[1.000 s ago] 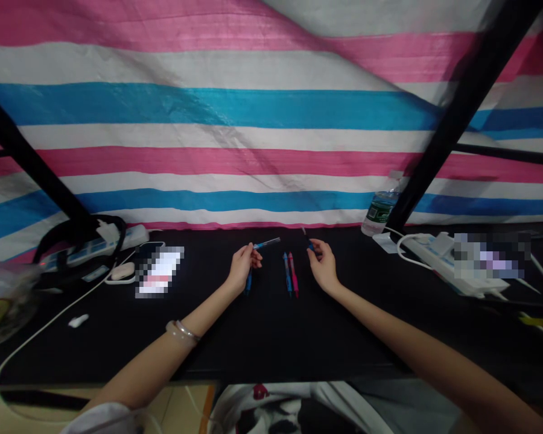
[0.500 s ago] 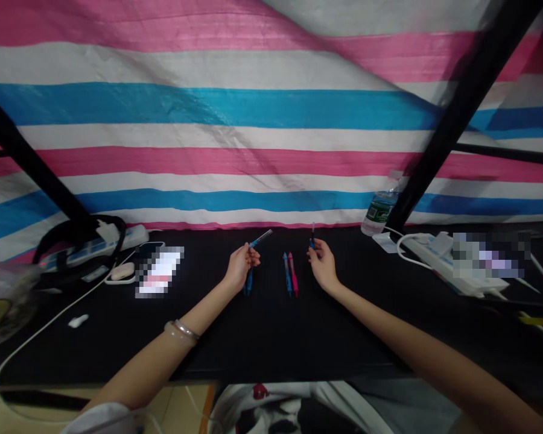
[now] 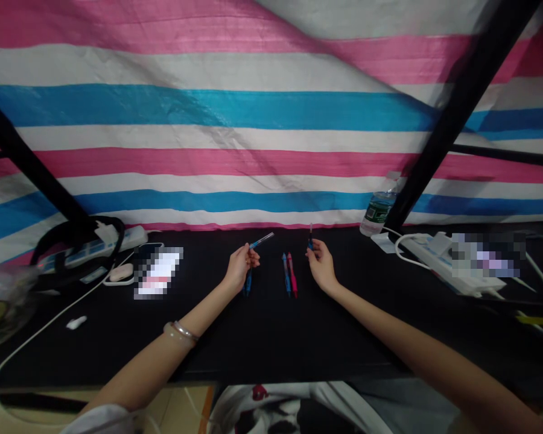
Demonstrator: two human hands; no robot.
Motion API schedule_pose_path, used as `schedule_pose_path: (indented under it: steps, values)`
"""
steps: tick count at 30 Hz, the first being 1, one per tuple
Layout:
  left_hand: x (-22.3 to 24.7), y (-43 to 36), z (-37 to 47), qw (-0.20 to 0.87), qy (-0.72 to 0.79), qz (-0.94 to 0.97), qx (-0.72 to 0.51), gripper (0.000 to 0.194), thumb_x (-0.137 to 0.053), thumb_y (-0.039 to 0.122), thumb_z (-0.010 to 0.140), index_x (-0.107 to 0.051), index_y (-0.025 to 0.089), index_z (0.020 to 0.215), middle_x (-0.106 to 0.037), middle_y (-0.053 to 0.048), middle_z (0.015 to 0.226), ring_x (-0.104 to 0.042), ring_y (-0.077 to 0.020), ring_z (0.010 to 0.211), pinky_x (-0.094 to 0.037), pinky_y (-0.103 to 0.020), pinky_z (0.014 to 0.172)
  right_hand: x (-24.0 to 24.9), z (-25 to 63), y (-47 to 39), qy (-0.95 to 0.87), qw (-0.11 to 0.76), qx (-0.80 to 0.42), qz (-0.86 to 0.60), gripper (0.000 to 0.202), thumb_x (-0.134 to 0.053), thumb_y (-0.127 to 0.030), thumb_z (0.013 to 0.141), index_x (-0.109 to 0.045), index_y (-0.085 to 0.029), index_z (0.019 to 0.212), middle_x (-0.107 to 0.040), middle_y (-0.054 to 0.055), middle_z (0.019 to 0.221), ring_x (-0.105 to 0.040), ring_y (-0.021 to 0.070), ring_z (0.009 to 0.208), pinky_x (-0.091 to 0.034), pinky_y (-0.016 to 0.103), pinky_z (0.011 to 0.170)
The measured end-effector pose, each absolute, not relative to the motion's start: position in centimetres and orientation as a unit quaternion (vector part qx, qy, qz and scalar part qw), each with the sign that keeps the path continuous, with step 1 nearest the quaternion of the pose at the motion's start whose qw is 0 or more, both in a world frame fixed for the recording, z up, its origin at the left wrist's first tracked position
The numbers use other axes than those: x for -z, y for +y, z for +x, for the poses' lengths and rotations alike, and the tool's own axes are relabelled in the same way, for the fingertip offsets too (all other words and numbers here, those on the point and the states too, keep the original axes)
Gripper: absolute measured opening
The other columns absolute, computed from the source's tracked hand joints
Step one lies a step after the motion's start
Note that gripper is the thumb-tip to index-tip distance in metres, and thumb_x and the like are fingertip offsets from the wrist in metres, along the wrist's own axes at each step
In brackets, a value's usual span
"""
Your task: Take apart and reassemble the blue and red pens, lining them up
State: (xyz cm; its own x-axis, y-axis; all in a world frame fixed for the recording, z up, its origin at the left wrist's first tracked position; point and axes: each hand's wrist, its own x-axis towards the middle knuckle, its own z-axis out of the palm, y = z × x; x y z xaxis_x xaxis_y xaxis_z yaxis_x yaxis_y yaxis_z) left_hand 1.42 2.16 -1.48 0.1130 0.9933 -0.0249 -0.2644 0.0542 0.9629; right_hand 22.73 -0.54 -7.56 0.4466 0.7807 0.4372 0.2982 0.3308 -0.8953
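Observation:
My left hand [image 3: 241, 267] is closed around a slim pen [image 3: 261, 241], its clear and blue shaft slanting up to the right. Below those fingers a blue pen [image 3: 248, 282] lies on the black table, partly covered by the hand. In my right hand [image 3: 320, 264], pinched fingers hold a second slim pen [image 3: 311, 236] nearly upright, with a clear, dark-cored upper end and a blue lower part. Between the hands, a blue pen [image 3: 286, 276] and a pink pen [image 3: 292, 276] lie side by side, almost parallel. The grips hide the lower ends of both held pens.
On the left are a lit phone [image 3: 159, 272], a pale earbud case [image 3: 122, 272], a small white item [image 3: 76, 322], a power strip [image 3: 133, 237] and a plastic bag [image 3: 9, 301]. A water bottle [image 3: 377, 211] and another power strip [image 3: 461, 274] stand right. Striped sheeting [image 3: 253, 108] hangs behind.
The pen in my left hand tilts slightly flatter. My right hand and its pen have shifted a little to the left. Both grips are kept.

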Motion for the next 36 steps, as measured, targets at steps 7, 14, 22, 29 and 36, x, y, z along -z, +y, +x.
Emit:
schedule_pose_path:
  steps: [7,14,22,29,36]
  values:
    - [1.5,2.1,1.4,0.590,0.413,0.461,-0.518,0.032,-0.051,0.041,0.078,-0.048,0.015,0.062,-0.056,-0.001,0.056,-0.050,-0.0091,0.044,-0.039,-0.022,0.049,7.4,22.7,-0.6,-0.495,0.652,-0.177,-0.547,0.031,-0.049,-0.031,0.079,-0.050,-0.017,0.107,-0.057,0.008,0.091,-0.058,0.0177,0.074,-0.049,0.036,0.069]
    - [1.6,1.9,1.6,0.568,0.418,0.504,-0.498,0.042,-0.051,0.050,0.075,-0.038,0.018,0.051,-0.057,-0.003,0.053,-0.049,-0.0099,0.042,-0.037,-0.022,0.046,6.9,22.6,-1.0,-0.518,0.637,-0.151,-0.551,0.030,-0.046,-0.026,0.078,-0.053,-0.019,0.107,-0.055,0.008,0.091,-0.055,0.0171,0.074,-0.048,0.033,0.067]
    - [1.5,1.6,1.6,0.560,0.420,0.519,-0.491,0.046,-0.050,0.048,0.076,-0.034,0.018,0.045,-0.056,-0.003,0.049,-0.050,-0.0102,0.042,-0.038,-0.022,0.047,5.6,22.6,-1.9,-0.562,0.597,-0.113,-0.561,0.026,-0.048,-0.017,0.070,-0.063,-0.019,0.091,-0.057,0.006,0.089,-0.055,0.0192,0.081,-0.044,0.032,0.071]
    - [1.3,1.5,1.6,0.558,0.426,0.523,-0.483,0.047,-0.048,0.047,0.077,-0.032,0.019,0.043,-0.056,-0.004,0.047,-0.050,-0.0107,0.042,-0.040,-0.022,0.048,5.4,22.5,-2.1,-0.569,0.589,-0.112,-0.563,0.023,-0.049,-0.014,0.067,-0.066,-0.020,0.082,-0.060,0.005,0.086,-0.057,0.0207,0.083,-0.043,0.034,0.073]
    - [1.6,1.7,1.6,0.558,0.422,0.523,-0.487,0.047,-0.049,0.047,0.077,-0.033,0.019,0.042,-0.056,-0.004,0.047,-0.050,-0.0106,0.042,-0.039,-0.022,0.047,5.2,22.4,-2.2,-0.584,0.585,-0.103,-0.553,0.023,-0.049,-0.014,0.067,-0.067,-0.022,0.079,-0.062,0.004,0.086,-0.057,0.0208,0.084,-0.042,0.036,0.076]
